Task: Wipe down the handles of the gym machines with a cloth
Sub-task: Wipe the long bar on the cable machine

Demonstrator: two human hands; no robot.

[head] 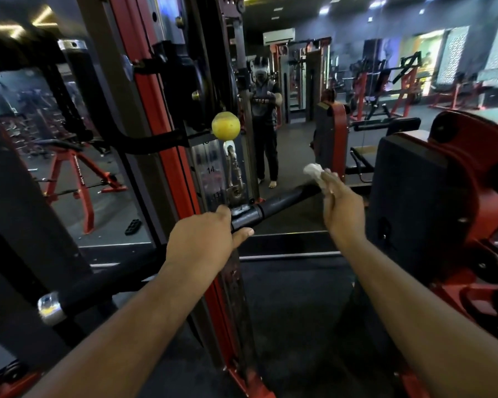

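At mid-frame the left hand (204,239) grips the black rubber-sleeved cable bar (276,203), steadying it. The right hand (342,208), fingers curled around a crumpled white cloth (314,170), wipes the bar's far end. Next, I'd judge, comes sliding the cloth back along the grip.

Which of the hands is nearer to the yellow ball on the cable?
Left. The left hand grips the black bar handle just below the yellow ball. The right hand, holding the white cloth at the bar's far end, is farther off to the right.
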